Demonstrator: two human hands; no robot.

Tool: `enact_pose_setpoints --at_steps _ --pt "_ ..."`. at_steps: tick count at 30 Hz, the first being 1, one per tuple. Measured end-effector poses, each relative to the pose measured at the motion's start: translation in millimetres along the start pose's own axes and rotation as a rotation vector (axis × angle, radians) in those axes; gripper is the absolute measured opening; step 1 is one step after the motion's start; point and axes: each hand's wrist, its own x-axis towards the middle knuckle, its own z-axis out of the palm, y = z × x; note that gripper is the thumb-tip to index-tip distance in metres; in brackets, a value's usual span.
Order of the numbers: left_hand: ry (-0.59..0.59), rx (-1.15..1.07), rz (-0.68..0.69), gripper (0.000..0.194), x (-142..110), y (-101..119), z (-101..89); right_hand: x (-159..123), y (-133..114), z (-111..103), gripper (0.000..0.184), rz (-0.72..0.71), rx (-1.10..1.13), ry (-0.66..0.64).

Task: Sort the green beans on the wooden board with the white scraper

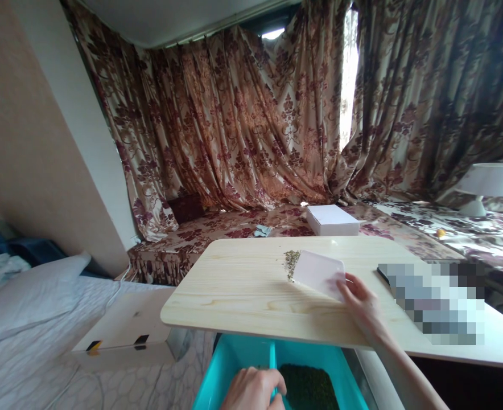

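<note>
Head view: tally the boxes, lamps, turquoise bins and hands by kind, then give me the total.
Boxes: 2 (box on the bed, box beyond the table)
Lamps: 1 (white lamp)
Turquoise bins: 1 (divided bin)
Hands: 2 (left hand, right hand)
Total: 6

A pale wood-grain table [243,285] bears scattered greenish-brown bits [292,260] and, rightward, a pixelated item [435,304]
</note>
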Motion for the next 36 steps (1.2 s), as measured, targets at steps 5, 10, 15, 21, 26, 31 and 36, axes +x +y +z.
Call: enact_pose_setpoints --at_steps 5,10,15,21,26,31,36 --pt "-0.001 0.0 0.001 0.039 1 -1 1.6 0 1 0 0.036 0.011 0.015 -0.013" --pt "-0.006 0.009 -0.008 0.04 0 1 -1.7 1 6 1 0.037 0.006 0.037 -0.024" --pt "0.0 -0.002 -0.002 0.039 -1 0 -2.1 0 6 1 0.04 -0.019 0.042 -0.043" --pt "0.028 -0.024 0.006 0.039 -3 0 -1.1 3 7 4 0.049 -0.034 0.046 -0.099" --pt "0.027 -0.019 0.002 0.04 -4 1 -0.9 -1 -3 4 0.05 -0.038 0.014 -0.119" --pt "0.023 -0.036 -0.001 0.04 -4 -2 0.4 -5 -9 2 0.044 -0.042 -0.015 -0.081" --pt "0.028 -0.044 -0.01 0.039 -6 0 -1.1 -5 -7 1 0.037 -0.034 -0.013 -0.059"
